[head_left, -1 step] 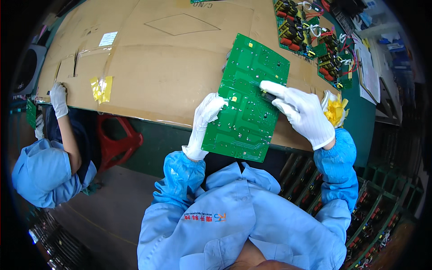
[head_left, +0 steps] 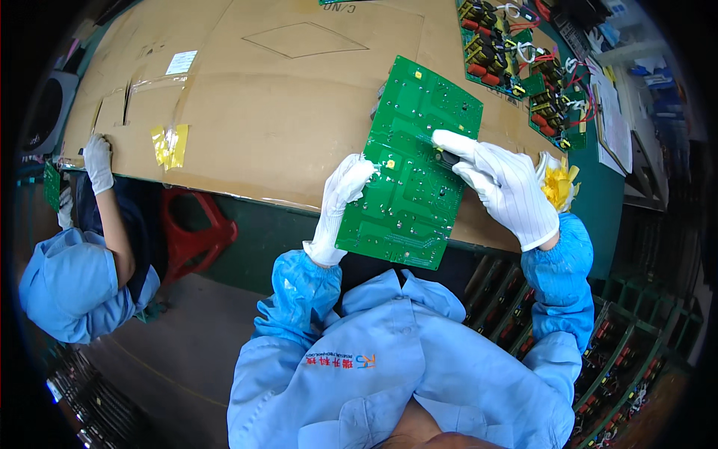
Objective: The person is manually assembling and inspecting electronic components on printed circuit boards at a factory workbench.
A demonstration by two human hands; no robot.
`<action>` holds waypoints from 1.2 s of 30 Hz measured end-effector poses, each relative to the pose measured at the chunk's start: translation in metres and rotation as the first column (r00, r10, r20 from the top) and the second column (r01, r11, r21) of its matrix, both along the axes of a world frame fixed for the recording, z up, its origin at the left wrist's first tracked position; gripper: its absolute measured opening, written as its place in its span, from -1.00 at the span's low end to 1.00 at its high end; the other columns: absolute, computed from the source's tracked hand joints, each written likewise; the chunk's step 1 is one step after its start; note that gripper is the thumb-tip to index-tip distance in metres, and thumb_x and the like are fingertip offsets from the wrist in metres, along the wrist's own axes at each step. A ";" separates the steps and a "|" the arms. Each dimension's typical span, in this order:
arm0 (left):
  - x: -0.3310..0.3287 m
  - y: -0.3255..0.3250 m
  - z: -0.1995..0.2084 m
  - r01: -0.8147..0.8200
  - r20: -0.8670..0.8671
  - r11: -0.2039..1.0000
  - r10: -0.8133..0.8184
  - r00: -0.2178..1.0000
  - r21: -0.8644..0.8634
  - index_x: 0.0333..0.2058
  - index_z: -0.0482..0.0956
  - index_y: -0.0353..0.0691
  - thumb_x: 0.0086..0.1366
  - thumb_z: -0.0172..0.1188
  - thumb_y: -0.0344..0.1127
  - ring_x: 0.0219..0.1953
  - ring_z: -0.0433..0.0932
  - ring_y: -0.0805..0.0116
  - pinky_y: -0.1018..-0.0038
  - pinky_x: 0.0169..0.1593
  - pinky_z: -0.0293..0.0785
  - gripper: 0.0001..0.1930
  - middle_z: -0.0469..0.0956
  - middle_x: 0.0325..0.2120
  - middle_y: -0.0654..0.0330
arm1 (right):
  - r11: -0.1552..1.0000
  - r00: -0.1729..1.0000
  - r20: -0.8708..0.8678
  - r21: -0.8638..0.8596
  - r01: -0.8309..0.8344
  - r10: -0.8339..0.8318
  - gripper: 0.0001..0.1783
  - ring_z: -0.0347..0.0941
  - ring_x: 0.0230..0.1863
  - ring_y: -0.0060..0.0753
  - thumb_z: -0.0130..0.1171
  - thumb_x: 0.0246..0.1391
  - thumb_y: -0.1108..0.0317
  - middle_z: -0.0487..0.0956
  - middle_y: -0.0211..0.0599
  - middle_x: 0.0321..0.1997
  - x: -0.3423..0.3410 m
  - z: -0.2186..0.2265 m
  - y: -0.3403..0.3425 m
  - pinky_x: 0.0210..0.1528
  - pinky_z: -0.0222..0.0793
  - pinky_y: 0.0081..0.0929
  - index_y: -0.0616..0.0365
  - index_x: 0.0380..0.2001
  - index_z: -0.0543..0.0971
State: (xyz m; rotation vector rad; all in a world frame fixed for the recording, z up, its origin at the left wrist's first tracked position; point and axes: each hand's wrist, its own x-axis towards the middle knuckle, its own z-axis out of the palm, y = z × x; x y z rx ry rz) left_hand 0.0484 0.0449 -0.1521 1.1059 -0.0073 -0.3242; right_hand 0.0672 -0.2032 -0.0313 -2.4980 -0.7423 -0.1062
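A green circuit board (head_left: 415, 161) is held up above the table's near edge, its solder side with shiny joints toward me. My left hand (head_left: 344, 187), in a white glove, is closed on the board's left edge. The gloved right hand (head_left: 505, 183) is over the board's right part, with fingers closed round a small dark object (head_left: 447, 159). Its tip is by the board's surface; whether it touches cannot be made out, and most of it is hidden by the fingers.
Cardboard (head_left: 277, 112) covers the table. Populated circuit boards (head_left: 490, 52) with wires lie at the far right, near a yellow-and-white bundle (head_left: 559, 183). At the left, a co-worker's gloved hand (head_left: 98, 165) rests on the table edge beside a red stool (head_left: 198, 232). Racks of boards (head_left: 613, 367) stand lower right.
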 end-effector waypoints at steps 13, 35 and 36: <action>-0.006 0.003 -0.025 -0.164 0.479 0.968 0.054 0.876 0.190 0.15 0.47 -0.21 0.36 0.12 -0.49 -0.13 0.51 0.15 0.35 -0.03 0.48 -0.61 0.45 -0.10 0.07 | 0.898 0.962 -0.222 -0.371 -0.235 0.160 -0.47 0.63 -0.37 -0.17 0.03 0.38 0.06 0.64 -0.31 -0.38 0.014 0.016 0.034 -0.37 0.52 -0.25 -0.34 0.39 0.38; -0.002 0.000 -0.009 -0.027 0.226 0.982 -0.016 0.974 0.187 -0.01 0.53 -0.33 0.30 0.17 -0.45 -0.15 0.52 0.13 0.36 -0.08 0.49 -0.71 0.46 -0.16 0.07 | 0.967 0.969 -0.204 0.178 0.180 -0.143 -0.61 0.69 0.00 -0.25 0.14 0.33 0.35 0.67 -0.18 0.14 0.034 0.005 -0.027 0.02 0.56 -0.44 0.05 0.19 0.61; -0.001 0.001 -0.002 -0.002 0.204 0.982 -0.037 0.978 0.188 -0.04 0.53 -0.34 0.33 0.15 -0.42 -0.17 0.51 0.18 0.38 -0.09 0.48 -0.75 0.46 -0.18 0.09 | 0.984 0.984 -0.107 0.097 0.151 -0.141 -0.60 0.68 -0.08 -0.10 0.15 0.34 0.27 0.69 -0.20 0.07 0.033 -0.001 -0.035 -0.06 0.59 -0.36 -0.08 0.21 0.59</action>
